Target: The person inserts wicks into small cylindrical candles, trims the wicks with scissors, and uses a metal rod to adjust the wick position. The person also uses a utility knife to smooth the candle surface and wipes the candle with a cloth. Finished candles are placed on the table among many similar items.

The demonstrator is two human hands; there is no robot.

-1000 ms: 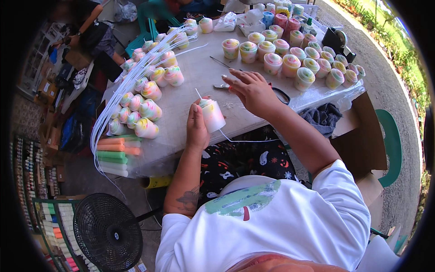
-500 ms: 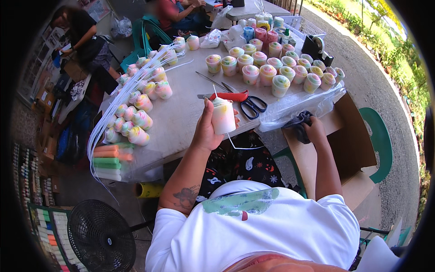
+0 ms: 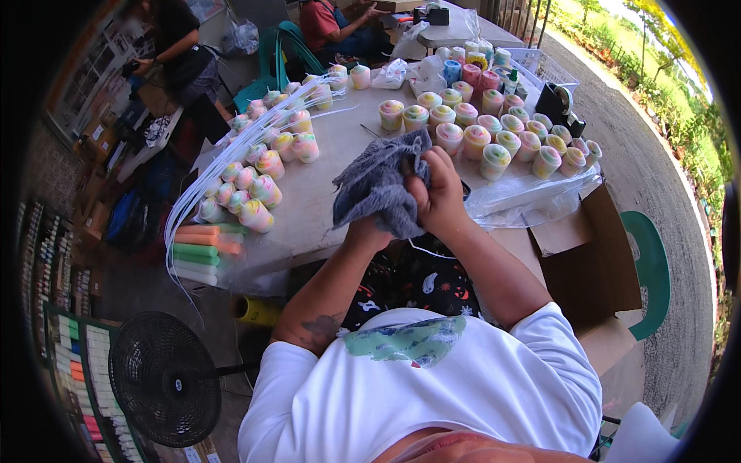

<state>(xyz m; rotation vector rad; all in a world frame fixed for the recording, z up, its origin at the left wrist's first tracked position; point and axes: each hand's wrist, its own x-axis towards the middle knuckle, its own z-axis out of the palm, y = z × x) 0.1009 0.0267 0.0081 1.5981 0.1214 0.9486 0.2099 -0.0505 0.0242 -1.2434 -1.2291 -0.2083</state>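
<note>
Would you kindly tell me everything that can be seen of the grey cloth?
The grey cloth is dark and looks soft and fuzzy, like towelling, with a slightly ragged edge at its left. It is crumpled and folded rather than spread flat, and is held up by the near edge of the table. The right hand grips its right side, fingers pressed into the folds. The left hand is beneath it, mostly covered, so what lies under the cloth cannot be seen.
</note>
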